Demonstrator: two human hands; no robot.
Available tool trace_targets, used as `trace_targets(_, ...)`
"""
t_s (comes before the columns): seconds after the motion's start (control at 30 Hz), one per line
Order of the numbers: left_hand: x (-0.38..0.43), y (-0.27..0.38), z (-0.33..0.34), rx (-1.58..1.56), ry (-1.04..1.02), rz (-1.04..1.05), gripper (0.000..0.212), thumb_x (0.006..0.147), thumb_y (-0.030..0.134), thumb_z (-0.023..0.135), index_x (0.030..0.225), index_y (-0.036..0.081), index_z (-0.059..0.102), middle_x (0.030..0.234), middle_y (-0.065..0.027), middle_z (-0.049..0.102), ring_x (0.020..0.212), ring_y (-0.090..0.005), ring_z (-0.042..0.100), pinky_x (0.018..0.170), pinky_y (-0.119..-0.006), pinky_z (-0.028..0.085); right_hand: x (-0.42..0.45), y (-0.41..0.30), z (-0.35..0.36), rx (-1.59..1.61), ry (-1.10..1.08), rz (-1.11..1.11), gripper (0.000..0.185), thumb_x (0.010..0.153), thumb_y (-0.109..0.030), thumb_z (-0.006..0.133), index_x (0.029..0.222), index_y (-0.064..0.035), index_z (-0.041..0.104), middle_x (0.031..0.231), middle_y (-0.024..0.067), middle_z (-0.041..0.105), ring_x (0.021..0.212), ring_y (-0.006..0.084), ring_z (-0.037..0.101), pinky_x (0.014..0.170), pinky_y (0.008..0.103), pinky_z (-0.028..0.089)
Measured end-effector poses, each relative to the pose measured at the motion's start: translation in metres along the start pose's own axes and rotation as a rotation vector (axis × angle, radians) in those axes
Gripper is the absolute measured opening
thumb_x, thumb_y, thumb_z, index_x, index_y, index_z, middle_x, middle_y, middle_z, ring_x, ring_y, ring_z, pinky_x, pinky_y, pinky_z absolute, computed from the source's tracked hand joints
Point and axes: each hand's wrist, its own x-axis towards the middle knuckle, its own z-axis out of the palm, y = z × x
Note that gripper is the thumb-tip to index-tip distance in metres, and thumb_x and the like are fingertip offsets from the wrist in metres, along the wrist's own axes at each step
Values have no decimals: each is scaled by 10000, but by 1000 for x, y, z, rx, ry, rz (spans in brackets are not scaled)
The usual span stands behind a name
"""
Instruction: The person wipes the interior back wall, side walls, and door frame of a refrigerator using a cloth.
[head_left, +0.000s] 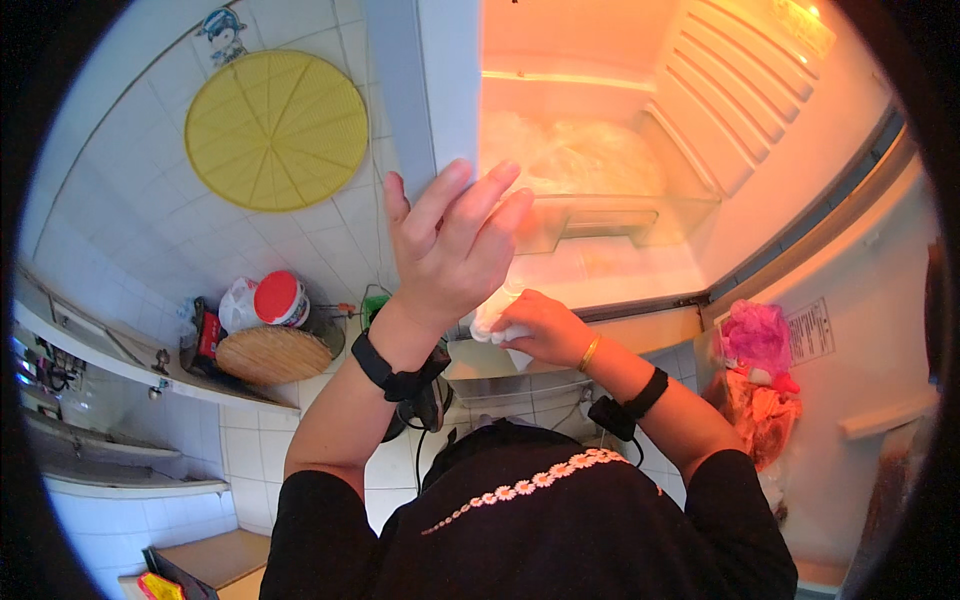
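My right hand (551, 326) grips a bunched white cloth (489, 321) at the lower front edge of a lit refrigerator (581, 45). My left hand (457, 244) is raised in front of the refrigerator's left side wall (446, 82), fingers spread and empty. Whether its fingertips touch the wall I cannot tell. Beyond both hands sits a clear drawer (679, 225) inside the compartment, with thin plastic bags (592, 154) behind its front. Below the cloth, a pale, see-through bin or drawer (517, 386) shows; its lower part is hard to make out.
The refrigerator door (862, 337) stands wide on the right, with pink (757, 337) and orange-red bags (761, 420) in its shelf. On the left are a yellow round mat (276, 131), a red-lidded tub (281, 298), a round wooden board (274, 354) and a counter edge (247, 401).
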Motion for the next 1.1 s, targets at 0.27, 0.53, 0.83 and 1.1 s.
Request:
trace_targets(0.27,-7,-6,1,-36,-31,62,321,745,88,631,1013,240,723,1271,61,617,1291,-244,399,1207,-511,134,0,-7,-37,-183,-199,100,278,731,-256,796,953,-135,678,838,67,672,859,295,603,753,405,509)
trace_targets(0.53,-56,11,-38,-309,-232,245,294,796,162,665,1087,193,693,1256,6,625,1194,-207,483,1100,-453,373,-36,25,-12,-231,-223,54,423,681,-177,817,1066,-118,654,1125,115,625,1023,332,586,879,427,508)
trace_targets(0.83,-115,67,-10,-764,-699,161,339,798,115,638,1133,60,640,1359,-128,539,1053,-265,629,834,-363,571,-58,11,-39,-106,16,91,448,716,19,708,1148,-59,623,1277,150,533,1121,335,576,976,398,487)
trace_targets(1.1,-142,107,14,-666,-840,76,340,826,125,622,1157,45,627,1368,-193,510,1121,-299,610,874,-375,559,-88,30,-48,-156,217,358,195,797,74,565,967,-15,603,979,144,629,872,266,647,745,357,527)
